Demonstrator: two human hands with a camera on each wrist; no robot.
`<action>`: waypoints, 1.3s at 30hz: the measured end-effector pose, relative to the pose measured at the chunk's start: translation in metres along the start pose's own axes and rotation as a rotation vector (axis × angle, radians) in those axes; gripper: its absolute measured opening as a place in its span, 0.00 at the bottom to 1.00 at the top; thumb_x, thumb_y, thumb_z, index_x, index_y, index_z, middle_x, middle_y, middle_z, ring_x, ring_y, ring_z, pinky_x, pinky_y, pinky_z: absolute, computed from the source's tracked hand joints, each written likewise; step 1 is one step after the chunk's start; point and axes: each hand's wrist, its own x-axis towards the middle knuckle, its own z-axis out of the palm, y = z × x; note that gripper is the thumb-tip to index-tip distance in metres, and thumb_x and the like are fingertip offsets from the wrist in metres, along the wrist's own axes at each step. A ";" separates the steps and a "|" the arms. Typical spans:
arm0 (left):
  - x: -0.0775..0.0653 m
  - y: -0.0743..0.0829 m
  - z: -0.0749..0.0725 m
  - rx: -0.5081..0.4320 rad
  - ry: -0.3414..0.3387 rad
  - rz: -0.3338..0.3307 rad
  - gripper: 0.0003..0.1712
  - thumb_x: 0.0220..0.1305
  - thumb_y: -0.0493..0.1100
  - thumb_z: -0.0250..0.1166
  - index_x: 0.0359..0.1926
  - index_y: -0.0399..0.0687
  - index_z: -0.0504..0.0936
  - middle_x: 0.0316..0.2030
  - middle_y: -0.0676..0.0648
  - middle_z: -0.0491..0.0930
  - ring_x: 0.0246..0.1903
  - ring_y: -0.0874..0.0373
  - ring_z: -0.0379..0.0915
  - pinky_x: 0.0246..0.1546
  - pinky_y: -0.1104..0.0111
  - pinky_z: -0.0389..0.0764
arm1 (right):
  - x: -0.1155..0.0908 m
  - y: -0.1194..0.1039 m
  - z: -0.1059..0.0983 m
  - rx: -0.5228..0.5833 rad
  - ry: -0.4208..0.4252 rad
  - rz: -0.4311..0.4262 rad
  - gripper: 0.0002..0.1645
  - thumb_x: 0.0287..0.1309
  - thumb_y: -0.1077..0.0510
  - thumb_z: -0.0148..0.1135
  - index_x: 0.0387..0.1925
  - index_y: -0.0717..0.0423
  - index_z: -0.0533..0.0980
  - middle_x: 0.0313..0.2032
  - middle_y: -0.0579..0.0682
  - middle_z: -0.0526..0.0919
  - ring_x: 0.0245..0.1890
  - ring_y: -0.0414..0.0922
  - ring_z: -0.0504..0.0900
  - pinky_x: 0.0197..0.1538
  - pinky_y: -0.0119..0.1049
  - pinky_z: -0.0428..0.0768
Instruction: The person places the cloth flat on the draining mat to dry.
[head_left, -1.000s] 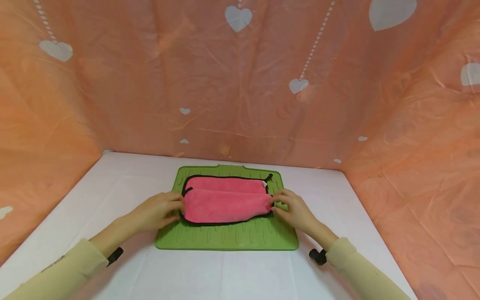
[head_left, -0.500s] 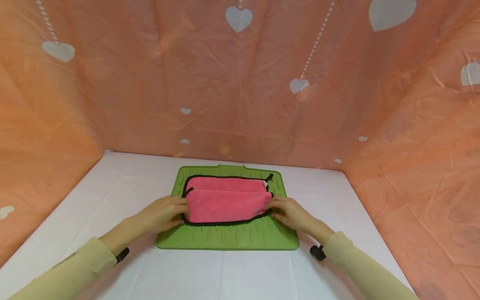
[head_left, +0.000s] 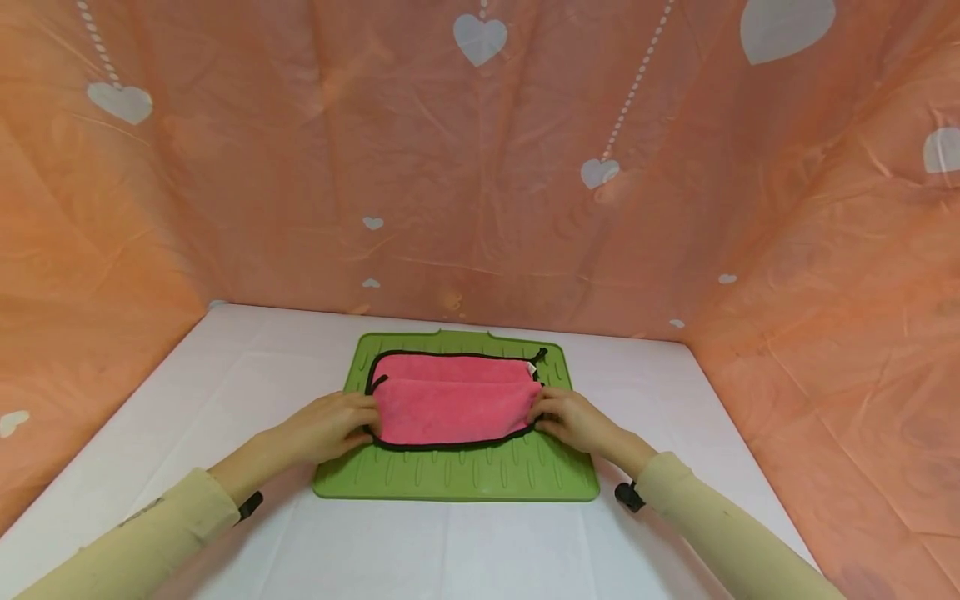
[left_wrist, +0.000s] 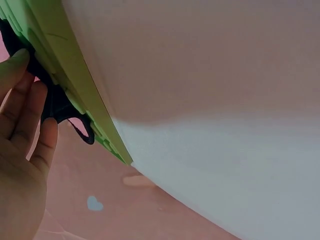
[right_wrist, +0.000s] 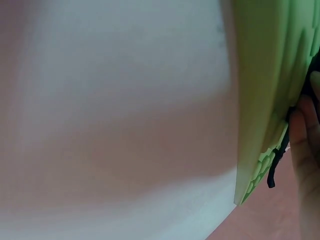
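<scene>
A pink cloth [head_left: 457, 412] with black edging lies folded on a green ridged mat [head_left: 457, 479], its near layer covering much of the far one. At the cloth's left end my left hand [head_left: 333, 425] pinches the edge; in the left wrist view its thumb [left_wrist: 17, 67] and fingers meet at the black trim [left_wrist: 37, 67]. My right hand [head_left: 573, 417] grips the opposite end, fingertips on the cloth's near right part. From the right wrist, its fingers [right_wrist: 302, 135] show against the black edging. One black loop sticks out at the far right corner, another lies near the left end.
The green mat rests on a white-covered table [head_left: 375, 550]. Peach-coloured curtains [head_left: 480, 167] printed with white hearts rise behind the table and along both sides.
Both hands have shifted slightly inward, their fingers overlapping the cloth more. The right end of the near layer has drawn in a little to the left; the mat is essentially unchanged.
</scene>
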 end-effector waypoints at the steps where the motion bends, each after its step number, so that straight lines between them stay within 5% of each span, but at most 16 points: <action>1: 0.000 0.001 -0.001 -0.005 0.000 -0.006 0.11 0.59 0.34 0.77 0.36 0.55 0.87 0.38 0.58 0.81 0.41 0.58 0.80 0.44 0.57 0.84 | 0.000 -0.001 0.000 0.001 0.002 0.005 0.09 0.63 0.68 0.70 0.42 0.54 0.86 0.44 0.48 0.84 0.48 0.47 0.84 0.54 0.43 0.84; 21: -0.025 0.014 -0.010 -0.093 0.124 -0.023 0.12 0.60 0.32 0.75 0.41 0.51 0.86 0.39 0.58 0.82 0.40 0.60 0.81 0.42 0.61 0.85 | -0.032 -0.020 0.000 0.111 0.111 -0.007 0.10 0.64 0.67 0.70 0.44 0.52 0.85 0.43 0.43 0.84 0.44 0.41 0.84 0.47 0.36 0.85; 31: -0.039 0.021 -0.006 -0.135 0.103 -0.012 0.16 0.60 0.31 0.75 0.43 0.57 0.87 0.41 0.60 0.82 0.41 0.62 0.81 0.43 0.63 0.85 | -0.045 -0.036 0.007 0.133 0.039 -0.043 0.10 0.63 0.65 0.72 0.43 0.49 0.86 0.44 0.42 0.85 0.45 0.39 0.84 0.48 0.35 0.85; 39: -0.045 0.029 -0.005 -0.183 0.047 -0.028 0.15 0.62 0.33 0.74 0.43 0.58 0.87 0.41 0.61 0.81 0.41 0.63 0.79 0.42 0.63 0.84 | -0.053 -0.042 0.011 0.040 0.042 -0.053 0.10 0.58 0.64 0.76 0.39 0.46 0.88 0.42 0.37 0.85 0.46 0.39 0.79 0.50 0.37 0.82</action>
